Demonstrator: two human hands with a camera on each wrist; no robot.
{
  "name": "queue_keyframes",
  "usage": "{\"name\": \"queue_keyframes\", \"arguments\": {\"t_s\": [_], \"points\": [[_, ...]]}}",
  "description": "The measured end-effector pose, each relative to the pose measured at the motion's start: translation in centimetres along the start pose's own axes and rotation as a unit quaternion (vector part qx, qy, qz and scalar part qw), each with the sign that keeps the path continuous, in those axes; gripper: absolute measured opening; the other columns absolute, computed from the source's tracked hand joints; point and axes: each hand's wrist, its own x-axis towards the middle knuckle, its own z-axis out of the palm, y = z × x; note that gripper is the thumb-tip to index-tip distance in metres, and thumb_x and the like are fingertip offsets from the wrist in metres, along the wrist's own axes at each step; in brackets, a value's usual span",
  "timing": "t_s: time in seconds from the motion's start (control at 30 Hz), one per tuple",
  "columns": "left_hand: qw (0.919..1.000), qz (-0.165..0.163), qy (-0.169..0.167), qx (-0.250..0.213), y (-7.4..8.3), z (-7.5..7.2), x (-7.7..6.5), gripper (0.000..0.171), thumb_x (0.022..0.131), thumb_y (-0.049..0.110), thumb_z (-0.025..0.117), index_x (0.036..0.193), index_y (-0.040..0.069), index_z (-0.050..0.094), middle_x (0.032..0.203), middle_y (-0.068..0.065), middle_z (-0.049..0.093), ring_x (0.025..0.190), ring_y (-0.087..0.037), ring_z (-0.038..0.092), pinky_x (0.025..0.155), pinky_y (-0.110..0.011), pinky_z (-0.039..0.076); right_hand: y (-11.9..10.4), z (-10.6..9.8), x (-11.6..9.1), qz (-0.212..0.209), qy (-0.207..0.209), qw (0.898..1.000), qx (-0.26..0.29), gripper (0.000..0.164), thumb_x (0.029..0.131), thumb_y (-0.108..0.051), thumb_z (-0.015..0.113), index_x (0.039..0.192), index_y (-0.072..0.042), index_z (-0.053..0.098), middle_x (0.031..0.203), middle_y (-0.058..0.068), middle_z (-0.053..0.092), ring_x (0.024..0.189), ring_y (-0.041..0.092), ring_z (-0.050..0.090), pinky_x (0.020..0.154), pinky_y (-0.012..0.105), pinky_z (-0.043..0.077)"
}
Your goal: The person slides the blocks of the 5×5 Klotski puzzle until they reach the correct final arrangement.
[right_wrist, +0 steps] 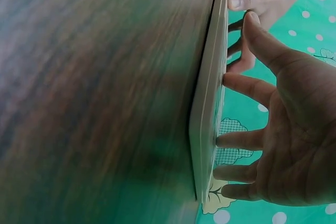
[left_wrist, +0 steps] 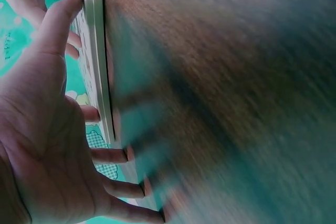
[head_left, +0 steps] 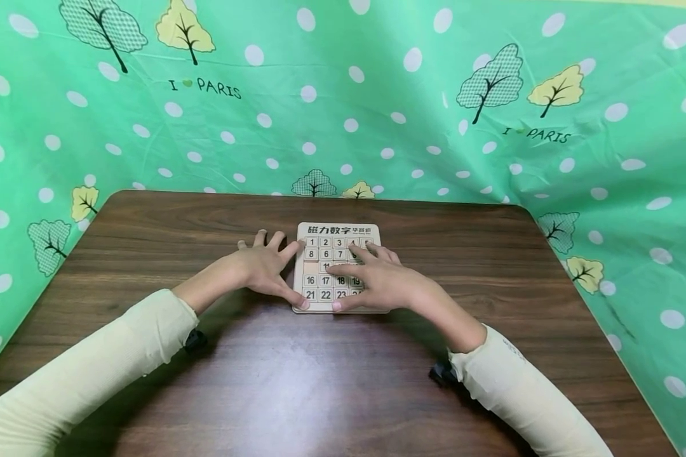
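Observation:
A number sliding puzzle (head_left: 321,308) with a pale frame and several numbered tiles lies flat on the table. One cell, left of the 11 tile (head_left: 325,267), holds no tile. My left hand (head_left: 263,265) spreads over the puzzle's left edge, its thumb on the lower left corner and its index finger at the upper left side. My right hand (head_left: 385,279) lies over the right part, hiding several tiles. Its index fingertip touches near the 11 tile, and its thumb rests by the bottom rim. In the right wrist view, the right fingers (right_wrist: 244,139) reach straight to the puzzle's face.
The dark wood table (head_left: 297,387) extends around the puzzle on every side. Behind it and at the sides hangs a green curtain (head_left: 331,120) with white dots and printed trees. Dark wrist devices (head_left: 443,374) sit under the pale sleeves (head_left: 148,330).

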Motion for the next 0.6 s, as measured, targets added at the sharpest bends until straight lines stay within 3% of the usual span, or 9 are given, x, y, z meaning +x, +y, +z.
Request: {"name": "queue_keyframes", "arguments": {"t_s": [0.17,0.4,0.6], "points": [[0.9999,-0.016,-0.002,-0.001,-0.1,0.7,0.6,0.145,0.068,0.109,0.068,0.182,0.041,0.011,0.183,-0.025,0.02,0.168,-0.071,0.01,0.119,-0.097,0.024,0.4,0.1,-0.4,0.002,0.011,1.0,-0.004,0.08,0.098,-0.076,0.073,0.169,-0.048,0.051,0.191,0.019,0.015,0.174,0.059,0.009,0.133,0.084,0.016],[0.999,-0.042,-0.013,-0.008,1.6,0.4,0.3,0.139,0.073,0.103,0.072,0.182,0.045,0.009,0.185,-0.03,0.014,0.168,-0.071,0.003,0.12,-0.098,0.018,1.3,-0.1,-1.1,0.005,0.013,1.0,-0.002,0.078,0.096,-0.076,0.074,0.166,-0.047,0.055,0.19,0.02,0.016,0.174,0.059,0.011,0.133,0.086,0.016],[0.9984,-0.053,-0.008,-0.016,2.4,0.1,0.2,0.139,0.068,0.108,0.07,0.18,0.053,0.008,0.183,-0.03,0.015,0.168,-0.072,0.005,0.119,-0.099,0.019,1.6,-0.5,-1.2,0.002,0.018,1.0,-0.003,0.075,0.097,-0.074,0.075,0.164,-0.044,0.059,0.19,0.021,0.016,0.172,0.061,0.013,0.133,0.085,0.016]]}}
